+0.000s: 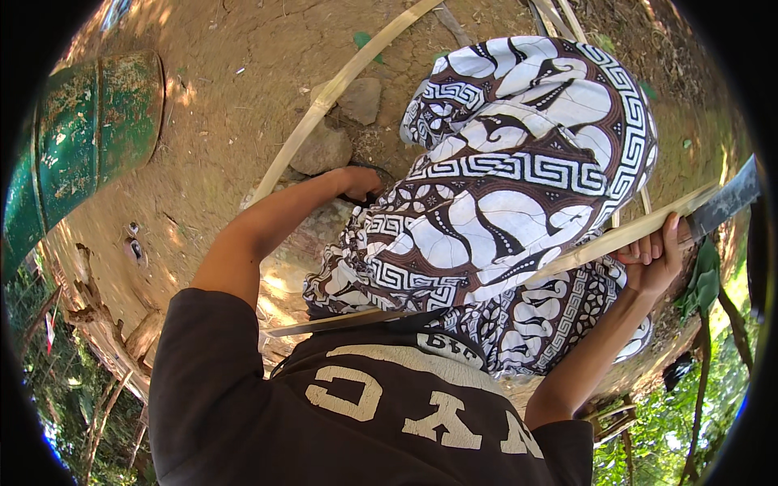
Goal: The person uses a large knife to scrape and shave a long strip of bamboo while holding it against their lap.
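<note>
My right hand is closed at the right, its fingers curled around the base of a machete. The dark, broad blade points up and outward to the right. A pale split-bamboo strip runs along the same hand and over my patterned cloth; whether the fingers also grip it is unclear. My left hand reaches down on the other side of my lap, beside a stone and a dark thing I cannot make out. Its fingers are mostly hidden. Another thin strip shows at my waist.
A long pale bamboo strip leans across the dirt ground left of my lap. A rusty green drum lies at the far left. More strips rest at the top. Branches and leaves edge both sides.
</note>
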Motion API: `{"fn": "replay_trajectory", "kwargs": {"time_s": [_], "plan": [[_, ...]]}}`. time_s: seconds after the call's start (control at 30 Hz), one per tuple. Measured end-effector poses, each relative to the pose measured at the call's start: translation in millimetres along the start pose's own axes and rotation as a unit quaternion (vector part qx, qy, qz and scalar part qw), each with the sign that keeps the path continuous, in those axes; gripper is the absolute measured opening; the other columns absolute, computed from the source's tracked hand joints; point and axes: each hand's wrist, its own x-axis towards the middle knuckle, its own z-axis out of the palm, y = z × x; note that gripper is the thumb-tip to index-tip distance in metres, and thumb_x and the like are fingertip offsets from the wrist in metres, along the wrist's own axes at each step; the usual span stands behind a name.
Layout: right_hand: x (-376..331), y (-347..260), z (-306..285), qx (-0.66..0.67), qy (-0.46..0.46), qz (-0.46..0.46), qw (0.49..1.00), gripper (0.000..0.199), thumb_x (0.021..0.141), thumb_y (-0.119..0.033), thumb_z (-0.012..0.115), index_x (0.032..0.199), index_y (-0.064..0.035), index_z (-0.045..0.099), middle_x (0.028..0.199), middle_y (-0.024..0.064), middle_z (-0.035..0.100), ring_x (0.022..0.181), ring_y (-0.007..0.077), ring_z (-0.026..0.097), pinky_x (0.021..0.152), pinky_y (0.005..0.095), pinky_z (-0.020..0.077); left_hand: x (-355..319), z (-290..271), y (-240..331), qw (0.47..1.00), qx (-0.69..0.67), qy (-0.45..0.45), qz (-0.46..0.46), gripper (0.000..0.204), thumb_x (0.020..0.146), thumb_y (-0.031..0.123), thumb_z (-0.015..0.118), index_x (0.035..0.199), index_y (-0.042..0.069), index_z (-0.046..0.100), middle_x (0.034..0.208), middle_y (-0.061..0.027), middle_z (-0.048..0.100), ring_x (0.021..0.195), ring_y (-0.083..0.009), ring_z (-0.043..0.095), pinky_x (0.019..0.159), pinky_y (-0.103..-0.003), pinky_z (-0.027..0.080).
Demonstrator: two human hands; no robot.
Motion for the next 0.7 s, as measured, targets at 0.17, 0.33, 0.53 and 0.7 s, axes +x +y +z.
{"fn": "replay_trajectory", "kwargs": {"time_s": [0.17, 0.33, 0.53, 0.7], "plan": [[0.2, 0.1, -3.6, -0.028, 0.043, 0.017, 0.999, 0.051, 0.106, -0.032, 0.046, 0.059, -0.0187, 0.036, 0.046, -0.0053, 0.027, 0.041, 0.0088, 0.025, 0.043, 0.0262, 0.0233, -11.4, -40.1, 3.6, 0.984, -0.124, 0.112, -0.056, 0.046, 0.082, 0.014, 0.072, 0.124, 0.004, 0.055, 0.117, -0.0223, 0.065, 0.113, -0.0377, 0.061, 0.093, -0.043, 0.048], [-1.7, -1.4, 0.1, -0.030, 0.045, 0.017, 0.998, 0.052, 0.107, -0.034, 0.046, 0.058, -0.0188, 0.036, 0.046, -0.0042, 0.028, 0.041, 0.0097, 0.026, 0.044, 0.0263, 0.0244, -6.9, -42.6, 1.9, 0.911, -0.322, 0.218, -0.136, 0.054, 0.088, 0.013, 0.063, 0.139, 0.001, 0.048, 0.132, -0.0213, 0.060, 0.126, -0.0288, 0.056, 0.104, -0.037, 0.043], [-1.5, 4.5, -14.9, 0.019, -0.014, -0.012, 1.000, 0.020, 0.105, -0.020, 0.052, 0.087, -0.0099, 0.052, 0.052, -0.0073, 0.033, 0.040, 0.0049, 0.031, 0.043, 0.0233, 0.0330, -10.7, -75.8, 60.8, 0.921, -0.152, 0.182, -0.310, 0.090, 0.065, 0.057, 0.079, 0.123, -0.005, 0.052, 0.121, -0.0311, 0.062, 0.113, -0.0447, 0.060, 0.099, -0.047, 0.047], [-2.5, 0.4, -3.3, 0.016, -0.015, -0.002, 1.000, 0.033, 0.106, -0.024, 0.050, 0.075, -0.0126, 0.048, 0.050, -0.0058, 0.032, 0.042, 0.0077, 0.033, 0.044, 0.0253, 0.0324, -22.7, -94.4, 96.2, 0.910, -0.069, 0.199, -0.356, 0.090, 0.064, 0.055, 0.080, 0.120, -0.008, 0.048, 0.107, -0.0324, 0.065, 0.104, -0.0479, 0.063, 0.094, -0.050, 0.049]]}}
